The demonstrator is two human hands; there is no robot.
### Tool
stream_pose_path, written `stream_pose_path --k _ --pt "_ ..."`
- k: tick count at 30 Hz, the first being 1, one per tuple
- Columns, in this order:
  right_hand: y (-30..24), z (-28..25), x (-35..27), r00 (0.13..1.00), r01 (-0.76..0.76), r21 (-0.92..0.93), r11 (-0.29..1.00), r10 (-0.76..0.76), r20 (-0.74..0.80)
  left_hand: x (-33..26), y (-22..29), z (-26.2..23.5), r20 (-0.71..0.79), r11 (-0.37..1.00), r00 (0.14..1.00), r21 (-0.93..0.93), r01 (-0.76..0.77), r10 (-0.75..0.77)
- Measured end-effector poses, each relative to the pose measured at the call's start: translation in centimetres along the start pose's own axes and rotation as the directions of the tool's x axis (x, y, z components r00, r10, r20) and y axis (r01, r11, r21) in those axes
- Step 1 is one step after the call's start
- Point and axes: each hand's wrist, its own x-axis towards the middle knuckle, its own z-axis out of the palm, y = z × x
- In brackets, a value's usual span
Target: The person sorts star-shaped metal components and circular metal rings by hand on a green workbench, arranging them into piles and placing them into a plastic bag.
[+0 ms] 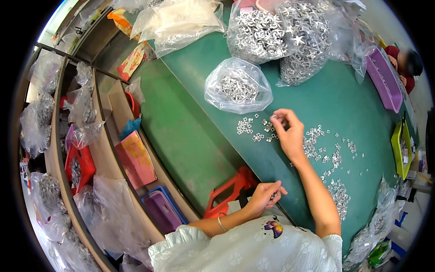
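Over the green table [199,59], my right hand [291,133] is raised with thumb and forefinger pinched together. A small silver metal piece seems to show at its fingertips. Small clusters of open-centred silver metal pieces [244,126] lie just left of that hand. A larger scatter of the same metal pieces [339,197] spreads to its right and nearer to me. By the table's edge, close to my body, my left hand [265,197] is curled palm up. Several small silver metal pieces show between its fingers and palm.
Beyond my right hand stands an open clear bag of silver parts [239,88]. Bulging bags of metal parts [303,50] fill the far side. A purple tray [385,81] and yellow-green tray [401,149] sit rightward. A red plastic stool [231,190] stands left, before shelves. Another person [403,63] is far right.
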Motion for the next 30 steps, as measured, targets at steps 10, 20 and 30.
stream_pose_path --k 10,20,30 --pt "0.0 0.6 0.9 0.963 0.235 -0.506 0.830 -0.128 0.238 0.2 0.1 0.3 -0.011 1.000 1.000 0.015 0.006 -0.006" --pt "-0.8 0.2 1.5 0.965 0.103 -0.461 0.881 0.024 0.262 0.2 0.1 0.3 -0.030 0.999 1.000 0.043 0.009 -0.008" --pt "-0.2 0.3 0.8 0.951 0.252 -0.541 0.803 -0.102 0.291 0.1 0.3 0.4 -0.020 0.999 1.000 0.042 -0.001 0.002"
